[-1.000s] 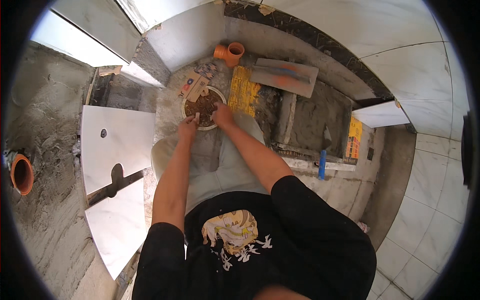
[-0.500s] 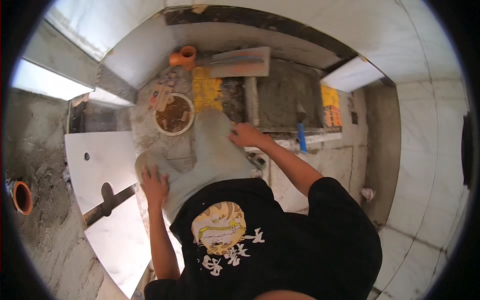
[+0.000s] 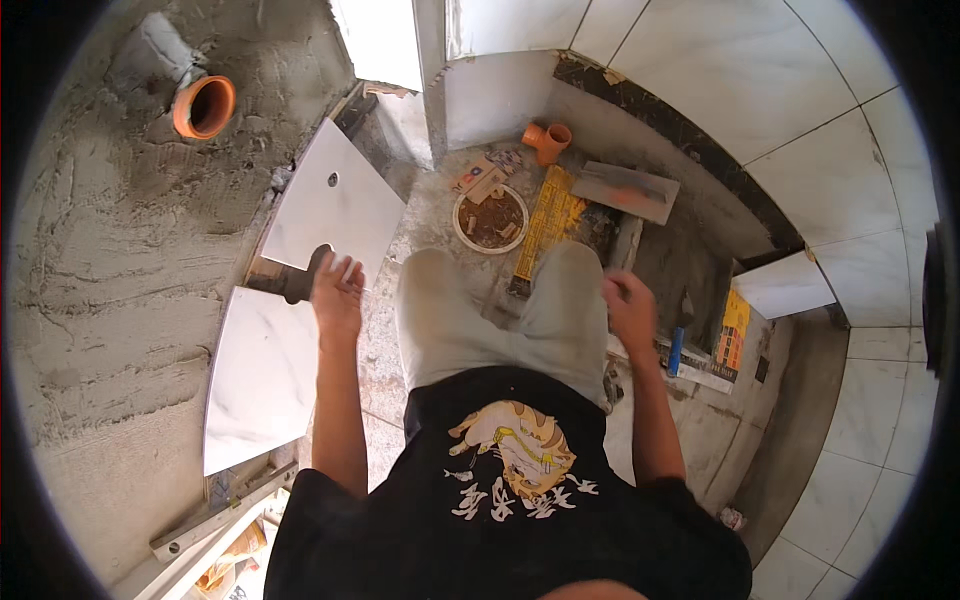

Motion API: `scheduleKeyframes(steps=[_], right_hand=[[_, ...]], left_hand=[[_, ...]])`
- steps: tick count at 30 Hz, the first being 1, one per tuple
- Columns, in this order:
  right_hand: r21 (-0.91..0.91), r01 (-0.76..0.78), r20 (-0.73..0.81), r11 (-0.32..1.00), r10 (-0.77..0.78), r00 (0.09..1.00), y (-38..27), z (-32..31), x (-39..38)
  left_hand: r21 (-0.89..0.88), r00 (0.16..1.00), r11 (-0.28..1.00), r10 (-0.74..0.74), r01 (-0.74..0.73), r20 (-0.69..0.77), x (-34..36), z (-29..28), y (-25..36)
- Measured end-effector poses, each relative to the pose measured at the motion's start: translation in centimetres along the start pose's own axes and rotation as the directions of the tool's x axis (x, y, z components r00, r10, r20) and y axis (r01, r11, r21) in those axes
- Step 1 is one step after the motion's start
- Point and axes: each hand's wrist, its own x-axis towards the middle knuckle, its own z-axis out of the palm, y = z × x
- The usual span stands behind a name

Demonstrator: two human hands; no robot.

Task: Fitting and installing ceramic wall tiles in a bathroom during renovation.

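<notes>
My left hand [image 3: 338,298] hovers with fingers apart next to the gap between two white marbled tiles on the left wall. The upper tile [image 3: 330,205] has a small round hole and a rounded notch in its lower edge; the lower tile [image 3: 260,370] sits beneath it. Beside my right knee is my right hand [image 3: 632,312], slightly blurred, its fingers loosely bent and nothing visible in them. To its right, a blue-handled trowel [image 3: 676,350] lies at the edge of a patch of grey mortar [image 3: 680,262].
An orange pipe end [image 3: 180,108] juts from the rough left wall. Ahead stand a round bucket [image 3: 458,218] of brown material and an orange pipe fitting [image 3: 548,142]. A flat rectangular metal plate [image 3: 628,192] and a yellow printed sheet [image 3: 547,225] lie nearby. A level-like bar [image 3: 215,528] is lower left.
My view has turned left, toward the tiled wall. My left hand has come off my left knee to beside the tile notch. My right hand has moved off the right knee.
</notes>
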Motion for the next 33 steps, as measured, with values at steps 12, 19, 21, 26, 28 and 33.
scheduleKeyframes(steps=[12, 19, 21, 26, 28, 33], right_hand=[[-0.249, 0.968, 0.413, 0.021, -0.902, 0.125, -26.7, 32.5, 12.6], [-0.060, 0.991, 0.666, 0.120, -0.735, 0.129, -24.9, 32.2, 14.0], [-0.026, 0.994, 0.732, 0.110, -0.675, 0.094, -23.2, 30.0, 13.8], [0.082, 0.990, 0.490, 0.115, -0.870, 0.061, -18.6, 23.0, 11.6], [0.049, 0.986, 0.479, 0.161, -0.870, 0.118, -19.1, 19.0, 9.5], [-0.017, 0.958, 0.389, 0.286, -0.881, 0.270, -20.0, 4.3, 0.2]], left_hand=[[-0.401, 0.815, 0.739, -0.579, 0.541, 0.032, 1.3, -7.2, -9.6], [-0.282, 0.847, 0.813, -0.531, 0.510, 0.001, 1.5, -5.9, -8.3], [-0.329, 0.873, 0.820, -0.487, 0.469, 0.030, 2.1, -5.5, -8.9], [-0.536, 0.865, 0.720, -0.500, 0.442, 0.041, 3.4, -2.5, -11.8], [-0.611, 0.890, 0.711, -0.456, 0.348, -0.023, 1.7, -0.2, -11.7], [-0.612, 0.742, 0.436, -0.250, 0.660, 0.622, -1.7, 3.7, -12.8]])
